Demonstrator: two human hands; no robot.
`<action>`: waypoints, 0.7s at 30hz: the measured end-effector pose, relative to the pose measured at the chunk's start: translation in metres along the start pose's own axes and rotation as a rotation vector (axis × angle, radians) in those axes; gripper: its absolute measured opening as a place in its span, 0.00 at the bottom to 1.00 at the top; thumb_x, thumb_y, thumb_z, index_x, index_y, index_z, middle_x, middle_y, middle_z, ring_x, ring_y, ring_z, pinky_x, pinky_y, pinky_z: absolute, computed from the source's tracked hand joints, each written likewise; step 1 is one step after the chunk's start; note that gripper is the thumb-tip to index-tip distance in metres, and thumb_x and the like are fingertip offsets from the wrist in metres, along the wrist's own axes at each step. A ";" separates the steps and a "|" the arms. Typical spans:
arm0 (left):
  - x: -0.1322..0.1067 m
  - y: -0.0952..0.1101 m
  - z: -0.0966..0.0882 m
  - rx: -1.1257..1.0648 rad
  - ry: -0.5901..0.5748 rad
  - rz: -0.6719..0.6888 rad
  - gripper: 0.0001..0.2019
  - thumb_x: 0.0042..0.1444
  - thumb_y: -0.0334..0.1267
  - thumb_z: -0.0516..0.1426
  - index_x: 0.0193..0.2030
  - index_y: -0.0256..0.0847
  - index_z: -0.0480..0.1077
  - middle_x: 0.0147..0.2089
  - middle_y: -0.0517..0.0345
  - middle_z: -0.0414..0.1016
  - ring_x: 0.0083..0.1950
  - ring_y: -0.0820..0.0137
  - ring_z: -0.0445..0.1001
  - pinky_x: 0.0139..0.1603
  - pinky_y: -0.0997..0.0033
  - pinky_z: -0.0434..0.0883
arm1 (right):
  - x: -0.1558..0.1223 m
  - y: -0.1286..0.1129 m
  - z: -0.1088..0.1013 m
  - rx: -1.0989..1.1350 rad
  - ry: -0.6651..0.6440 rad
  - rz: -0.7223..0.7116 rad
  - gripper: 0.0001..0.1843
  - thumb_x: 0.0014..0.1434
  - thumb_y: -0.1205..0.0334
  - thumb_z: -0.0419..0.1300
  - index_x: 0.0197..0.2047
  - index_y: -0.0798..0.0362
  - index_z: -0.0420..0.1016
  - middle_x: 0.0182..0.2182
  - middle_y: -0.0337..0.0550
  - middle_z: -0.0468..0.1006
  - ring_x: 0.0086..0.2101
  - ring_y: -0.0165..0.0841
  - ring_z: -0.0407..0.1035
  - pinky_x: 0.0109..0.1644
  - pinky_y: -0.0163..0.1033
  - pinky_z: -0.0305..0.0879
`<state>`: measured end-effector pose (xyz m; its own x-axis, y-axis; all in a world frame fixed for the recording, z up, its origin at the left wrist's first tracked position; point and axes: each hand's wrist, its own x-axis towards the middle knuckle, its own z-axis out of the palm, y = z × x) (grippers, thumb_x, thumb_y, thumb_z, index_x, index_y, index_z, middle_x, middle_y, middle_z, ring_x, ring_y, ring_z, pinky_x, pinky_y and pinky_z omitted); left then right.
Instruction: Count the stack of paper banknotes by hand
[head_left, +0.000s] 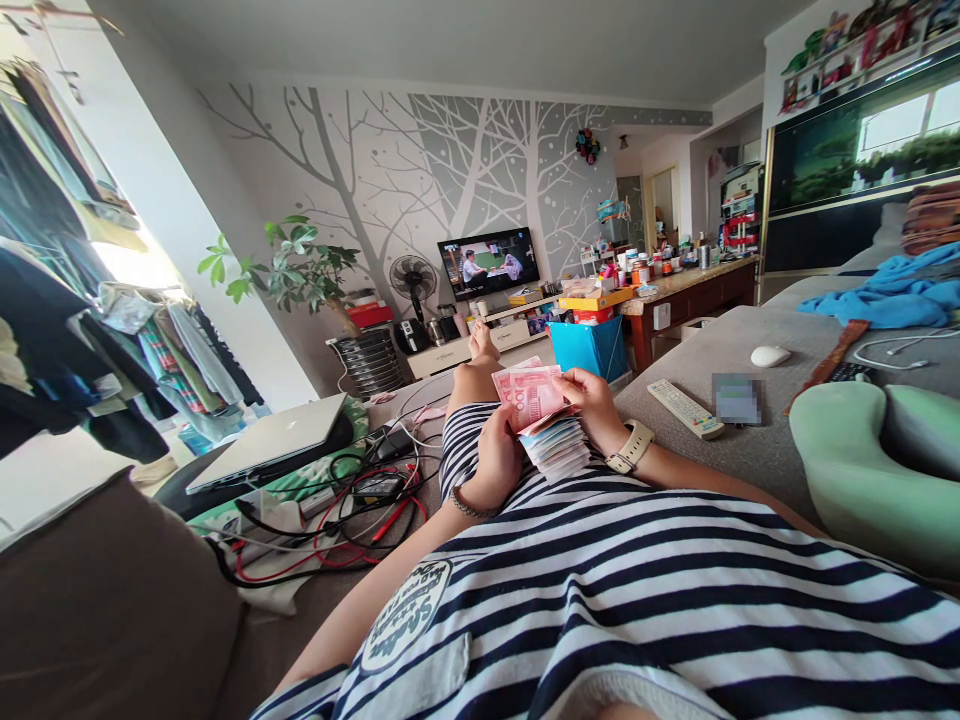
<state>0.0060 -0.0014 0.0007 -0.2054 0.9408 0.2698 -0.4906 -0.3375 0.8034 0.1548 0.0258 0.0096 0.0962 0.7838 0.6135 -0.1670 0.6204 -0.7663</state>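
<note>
Grip closed: left hand (501, 448) and right hand (596, 405) pinched pink banknotes (531, 390) over the striped clothing (600, 560), a paler wad (559, 452) fanned below. Leafing seemed underway; the next move likely called for light, separate fingering.

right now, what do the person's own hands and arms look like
The left hand is gloveless, with a narrow, beaded-looking bracelet at its wrist; the right hand, also gloveless, has a cream watch-style band. Navy and white stripes mark the left sleeve.

Fingers (586, 388) partly hide the pink banknotes (531, 392) (their count unclear).
</note>
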 end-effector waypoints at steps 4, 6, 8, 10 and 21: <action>0.002 -0.002 0.001 -0.012 0.016 -0.020 0.08 0.48 0.41 0.62 0.27 0.41 0.68 0.26 0.63 0.67 0.28 0.73 0.62 0.33 0.70 0.64 | -0.002 0.000 -0.001 -0.021 -0.004 -0.026 0.26 0.53 0.34 0.66 0.28 0.50 0.74 0.24 0.39 0.72 0.30 0.35 0.66 0.36 0.40 0.63; 0.002 -0.001 0.002 0.005 0.008 -0.009 0.08 0.48 0.41 0.61 0.26 0.40 0.69 0.26 0.61 0.69 0.29 0.72 0.63 0.34 0.70 0.65 | -0.002 0.001 -0.001 -0.029 -0.004 -0.037 0.25 0.54 0.35 0.65 0.28 0.51 0.75 0.24 0.39 0.72 0.30 0.35 0.66 0.36 0.40 0.63; 0.000 0.001 0.004 0.014 0.001 0.008 0.08 0.47 0.41 0.61 0.25 0.40 0.69 0.26 0.60 0.70 0.29 0.71 0.64 0.35 0.69 0.65 | -0.002 0.001 -0.002 -0.035 -0.004 -0.044 0.25 0.54 0.36 0.65 0.28 0.51 0.75 0.24 0.39 0.72 0.30 0.35 0.66 0.35 0.40 0.62; -0.001 0.003 0.005 0.017 -0.005 0.017 0.07 0.46 0.40 0.60 0.23 0.40 0.69 0.25 0.60 0.70 0.29 0.71 0.64 0.34 0.69 0.65 | -0.002 0.001 -0.002 -0.033 -0.005 -0.043 0.24 0.54 0.36 0.65 0.28 0.51 0.75 0.24 0.39 0.72 0.30 0.35 0.65 0.35 0.40 0.62; 0.008 -0.005 -0.004 0.028 -0.028 0.003 0.07 0.51 0.40 0.60 0.26 0.41 0.69 0.26 0.61 0.69 0.28 0.71 0.63 0.32 0.70 0.63 | -0.004 -0.003 -0.002 -0.052 -0.003 -0.055 0.26 0.55 0.35 0.64 0.27 0.50 0.73 0.23 0.39 0.72 0.30 0.36 0.65 0.35 0.40 0.62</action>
<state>0.0034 0.0082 -0.0037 -0.1830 0.9405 0.2862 -0.4665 -0.3394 0.8168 0.1570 0.0211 0.0090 0.1005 0.7483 0.6557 -0.1107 0.6633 -0.7401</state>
